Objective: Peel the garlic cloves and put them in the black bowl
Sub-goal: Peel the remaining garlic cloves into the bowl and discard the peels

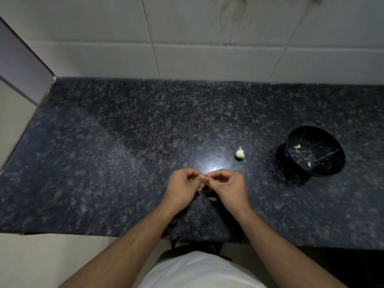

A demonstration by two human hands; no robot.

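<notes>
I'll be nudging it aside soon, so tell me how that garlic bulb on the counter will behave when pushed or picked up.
The garlic bulb looks rounded, so a push would probably make it wobble or roll on the polished countertop. It appears small and likely light. Its skin looks papery, so it may flake under a hard pinch.

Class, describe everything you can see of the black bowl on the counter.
The black bowl is glossy, round and veined with thin pale lines like marble. It sits upright on the dark speckled granite counter, at the right, beyond the garlic bulb. Two small peeled garlic cloves lie apart inside. Neither hand touches it.
</notes>
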